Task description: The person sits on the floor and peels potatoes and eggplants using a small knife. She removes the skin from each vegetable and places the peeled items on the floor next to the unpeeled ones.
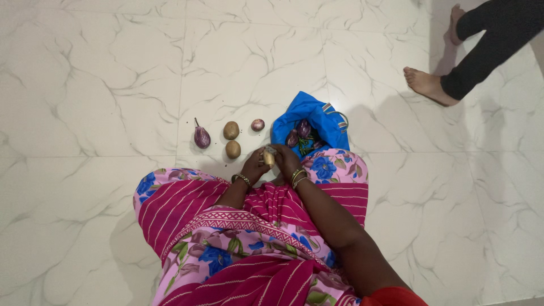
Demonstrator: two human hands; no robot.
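I sit on a white marble floor (85, 85) with my lap in pink flowered cloth. My left hand (255, 166) and my right hand (286, 160) meet in front of my knees, both closed around one pale potato (268, 157). Whether a small tool is also in my right hand is too small to tell. On the floor just beyond lie two brown potatoes (231, 130) (233, 149), a striped purple eggplant (202, 137) to their left, and a small reddish onion (258, 124).
An open blue bag (317, 116) with purple vegetables inside rests by my right knee. At the top right another person's bare feet (425, 84) and dark trouser legs stand on the floor.
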